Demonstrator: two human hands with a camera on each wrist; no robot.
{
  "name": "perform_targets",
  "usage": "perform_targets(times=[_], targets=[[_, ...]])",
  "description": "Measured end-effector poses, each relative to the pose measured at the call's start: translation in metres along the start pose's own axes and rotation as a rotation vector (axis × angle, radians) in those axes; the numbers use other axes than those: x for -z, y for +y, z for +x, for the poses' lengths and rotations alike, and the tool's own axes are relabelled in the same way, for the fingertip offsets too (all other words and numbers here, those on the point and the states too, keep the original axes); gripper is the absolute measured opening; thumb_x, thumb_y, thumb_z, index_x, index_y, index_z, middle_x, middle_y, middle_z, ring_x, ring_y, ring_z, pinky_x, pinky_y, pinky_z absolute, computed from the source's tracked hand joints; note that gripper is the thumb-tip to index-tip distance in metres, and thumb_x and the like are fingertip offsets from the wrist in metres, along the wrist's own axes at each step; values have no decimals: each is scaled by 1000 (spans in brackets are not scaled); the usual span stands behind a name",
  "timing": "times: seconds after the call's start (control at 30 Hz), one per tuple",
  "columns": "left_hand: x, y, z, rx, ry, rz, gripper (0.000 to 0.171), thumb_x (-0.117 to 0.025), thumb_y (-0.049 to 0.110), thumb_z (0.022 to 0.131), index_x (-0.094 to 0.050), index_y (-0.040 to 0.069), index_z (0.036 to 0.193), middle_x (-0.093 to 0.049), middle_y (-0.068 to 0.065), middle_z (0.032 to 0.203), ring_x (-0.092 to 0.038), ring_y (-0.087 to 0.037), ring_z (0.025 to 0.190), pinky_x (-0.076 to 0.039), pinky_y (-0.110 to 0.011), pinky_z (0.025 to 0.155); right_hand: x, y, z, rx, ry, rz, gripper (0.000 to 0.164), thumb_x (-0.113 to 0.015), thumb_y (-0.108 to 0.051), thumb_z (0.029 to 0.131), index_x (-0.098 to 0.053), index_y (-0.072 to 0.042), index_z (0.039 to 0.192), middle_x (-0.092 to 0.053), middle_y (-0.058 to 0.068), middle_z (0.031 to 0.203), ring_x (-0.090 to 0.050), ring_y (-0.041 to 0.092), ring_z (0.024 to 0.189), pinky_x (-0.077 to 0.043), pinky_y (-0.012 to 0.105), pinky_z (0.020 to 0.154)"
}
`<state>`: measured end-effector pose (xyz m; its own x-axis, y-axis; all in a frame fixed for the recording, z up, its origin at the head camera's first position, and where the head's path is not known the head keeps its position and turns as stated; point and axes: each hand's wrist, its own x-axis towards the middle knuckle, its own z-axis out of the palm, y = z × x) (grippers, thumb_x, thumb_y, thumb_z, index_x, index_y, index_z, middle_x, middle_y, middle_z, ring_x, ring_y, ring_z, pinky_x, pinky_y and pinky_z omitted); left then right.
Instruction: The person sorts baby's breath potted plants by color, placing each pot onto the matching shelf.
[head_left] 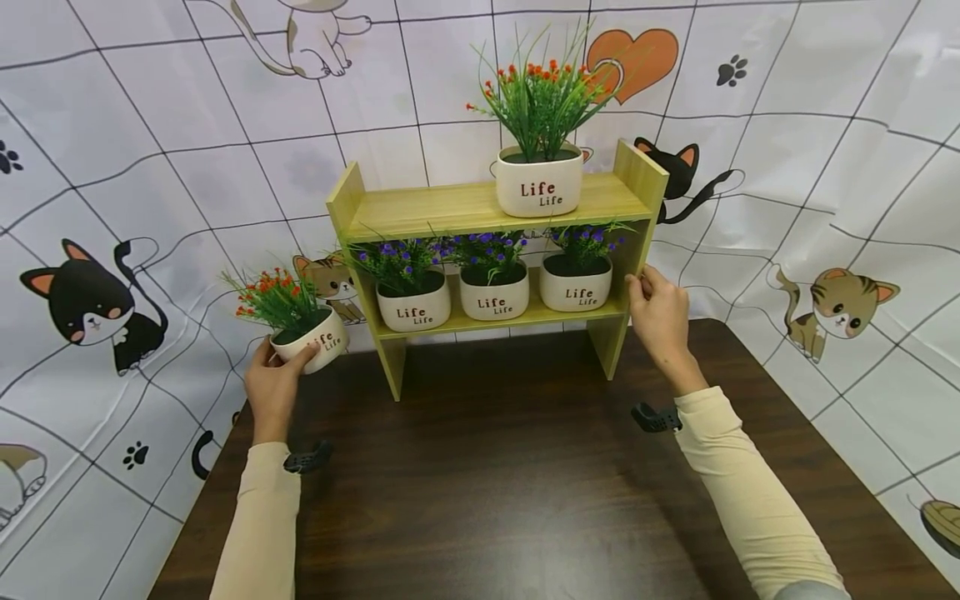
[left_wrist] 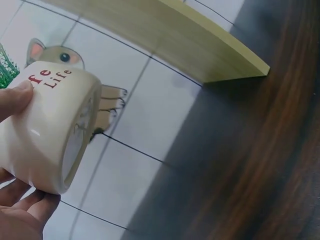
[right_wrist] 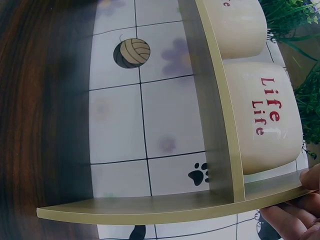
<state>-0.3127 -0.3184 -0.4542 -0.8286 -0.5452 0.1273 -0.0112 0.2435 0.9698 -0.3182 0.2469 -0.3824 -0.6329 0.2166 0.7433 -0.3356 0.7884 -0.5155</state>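
My left hand (head_left: 273, 387) grips a white flowerpot (head_left: 318, 343) with orange flowers, holding it tilted in the air left of the shelf. In the left wrist view the thumb lies on the lettered side of the pot (left_wrist: 45, 125), with fingers underneath. At the shelf's right side panel, my right hand (head_left: 660, 321) pinches the front edge between thumb and fingers. The two-tier wooden shelf (head_left: 420, 206) stands on the table. On its upper board sits another orange-flowered pot (head_left: 538, 185), towards the right. Three purple-flowered pots line the lower board, among them the middle pot (head_left: 495, 293).
The dark wooden table (head_left: 510, 483) stretches in front of the shelf. Behind it and at both sides hangs a white gridded wall covering (head_left: 300, 167) printed with cartoon cats. Bare board (head_left: 427, 200) lies left of the upper pot.
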Motion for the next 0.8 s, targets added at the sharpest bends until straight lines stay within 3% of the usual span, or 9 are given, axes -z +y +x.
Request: perform_targets(times=[0.17,0.33,0.53,0.8], targets=[[3,15,-1,19,-1,-78,98,-90,36,87,-34,25,167,-49,-9,165,-53,-24,148,-48,-40,120,1,-1,0,-2,0,3,15,-67,-6,103,-70,6,94,-38,1,52,-26,7,45,-21,28,49],[6,30,-3,-7,15,-152,95,-91,30,86,-39,22,166,-47,-7,168,-51,-23,150,-46,-39,121,1,-1,-1,-11,-2,2,15,-68,-6,103,-70,6,94,-36,-1,51,-28,9,45,-22,28,48],[8,53,-8,-71,30,-259,92,-93,20,84,-45,16,163,-50,-8,165,-55,-23,146,-50,-31,116,1,-1,-1,-10,-1,6,14,-68,-7,103,-73,6,98,-36,-2,51,-25,4,44,-21,27,47],[8,85,-17,-152,55,-353,84,-95,16,82,-55,9,155,-61,-13,154,-66,-17,128,-56,-17,98,0,1,-1,0,-2,10,15,-68,-6,103,-72,6,95,-34,-3,51,-24,4,44,-22,28,48]])
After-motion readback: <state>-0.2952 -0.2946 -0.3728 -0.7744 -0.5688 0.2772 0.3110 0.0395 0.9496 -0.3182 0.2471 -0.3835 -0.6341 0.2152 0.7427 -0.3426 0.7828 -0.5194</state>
